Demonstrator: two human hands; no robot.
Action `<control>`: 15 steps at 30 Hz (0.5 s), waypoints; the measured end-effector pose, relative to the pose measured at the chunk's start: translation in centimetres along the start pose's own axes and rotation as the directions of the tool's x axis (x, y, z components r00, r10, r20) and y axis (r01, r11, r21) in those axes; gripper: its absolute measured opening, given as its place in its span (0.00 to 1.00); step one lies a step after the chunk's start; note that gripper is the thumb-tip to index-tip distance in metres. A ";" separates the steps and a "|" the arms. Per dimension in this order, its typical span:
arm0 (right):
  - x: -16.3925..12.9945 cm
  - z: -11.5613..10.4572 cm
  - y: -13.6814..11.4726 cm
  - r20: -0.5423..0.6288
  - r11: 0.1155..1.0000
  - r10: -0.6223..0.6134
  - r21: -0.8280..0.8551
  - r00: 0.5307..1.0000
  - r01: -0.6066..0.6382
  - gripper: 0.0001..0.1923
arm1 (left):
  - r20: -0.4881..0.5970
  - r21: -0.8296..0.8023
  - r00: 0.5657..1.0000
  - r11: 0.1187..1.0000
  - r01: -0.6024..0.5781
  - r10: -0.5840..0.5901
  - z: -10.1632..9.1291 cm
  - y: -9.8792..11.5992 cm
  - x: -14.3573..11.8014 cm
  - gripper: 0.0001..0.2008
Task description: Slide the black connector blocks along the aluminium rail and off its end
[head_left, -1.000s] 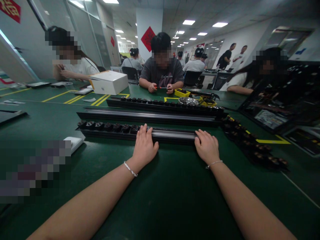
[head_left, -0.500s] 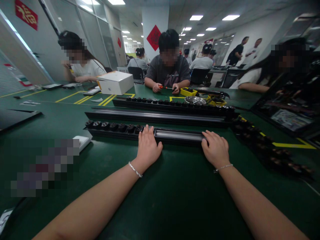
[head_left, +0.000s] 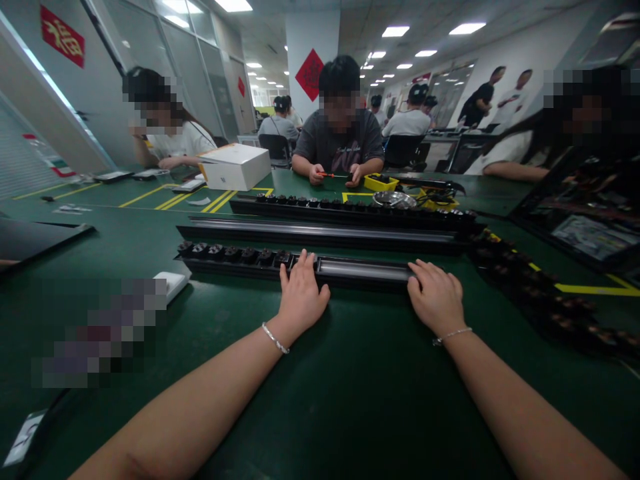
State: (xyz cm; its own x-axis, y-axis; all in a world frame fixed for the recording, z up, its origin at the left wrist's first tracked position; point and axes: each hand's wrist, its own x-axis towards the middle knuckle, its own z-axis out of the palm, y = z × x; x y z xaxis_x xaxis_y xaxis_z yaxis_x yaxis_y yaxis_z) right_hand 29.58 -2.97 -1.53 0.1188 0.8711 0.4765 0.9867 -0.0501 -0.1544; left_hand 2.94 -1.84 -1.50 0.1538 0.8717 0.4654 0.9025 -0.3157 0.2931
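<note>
A long black rail (head_left: pixel 363 270) lies across the green table (head_left: pixel 350 393) in front of me. Its left part holds several black socket modules (head_left: pixel 233 253); its right part is a bare silvery channel. My left hand (head_left: pixel 300 297) rests flat on the rail just right of the last module, fingers together. At the channel's right end my right hand (head_left: pixel 437 295) lies on the rail, fingers curled over its edge. Both wrists wear thin bracelets.
Two more long black rails (head_left: pixel 320 233) lie parallel behind the near one. A string of black modules (head_left: pixel 540 300) trails off to the right. A white box (head_left: pixel 235 167), a yellow tray (head_left: pixel 380 182) and a metal dish (head_left: pixel 395 199) stand farther back. Several people sit around the table.
The camera view has shifted slightly, so everything sits a little further right in the picture. Both hands stay at the same places on the near rail.
</note>
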 end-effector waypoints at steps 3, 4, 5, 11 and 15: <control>0.1 0.0 0.0 0.005 1.000 0.005 -0.003 1.000 -0.005 0.23 | 0.005 -0.014 1.000 1.000 -0.002 0.002 0.0 0.0 0.0 0.31; 0.1 0.0 0.0 0.007 1.000 0.007 -0.006 1.000 -0.007 0.23 | 0.005 -0.018 1.000 1.000 0.000 0.000 0.0 -0.1 0.1 0.32; 0.1 0.0 0.0 0.009 1.000 0.008 -0.009 1.000 -0.008 0.24 | 0.003 -0.022 1.000 1.000 0.003 -0.003 0.0 -0.1 0.1 0.32; 0.1 0.0 -0.1 -0.003 1.000 0.008 -0.001 1.000 -0.008 0.23 | 0.020 -0.035 1.000 0.999 0.005 -0.004 0.0 -0.1 0.2 0.33; 0.1 -0.1 -0.2 -0.008 1.000 0.013 -0.001 1.000 -0.013 0.22 | 0.004 -0.011 1.000 0.999 0.031 -0.031 0.2 -0.2 0.3 0.34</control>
State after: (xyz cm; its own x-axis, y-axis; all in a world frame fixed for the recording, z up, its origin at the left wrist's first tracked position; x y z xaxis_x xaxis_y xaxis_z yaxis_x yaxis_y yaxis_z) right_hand 29.42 -2.97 -1.38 0.1321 0.8663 0.4817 0.9852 -0.0614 -0.1597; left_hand 2.86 -1.49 -1.56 0.1271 0.8827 0.4525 0.9023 -0.2924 0.3169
